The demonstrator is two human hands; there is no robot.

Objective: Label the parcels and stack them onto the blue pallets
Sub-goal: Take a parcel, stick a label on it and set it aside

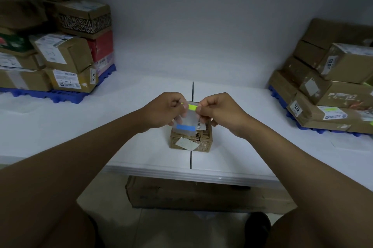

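Head view: a small translucent label sheet with a blue stripe and a yellow-green strip (186,122) is pinched between the left hand (168,109) and right hand (215,110), just above a small brown cardboard parcel (191,139) on the white table (141,146). Labelling looks unfinished — stacking remains. Taped, scuffed cartons are already piled on the ribbed blue plastic pallets (66,96) at both sides.

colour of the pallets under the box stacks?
Blue, both plastic pallets; only the head view shows them.
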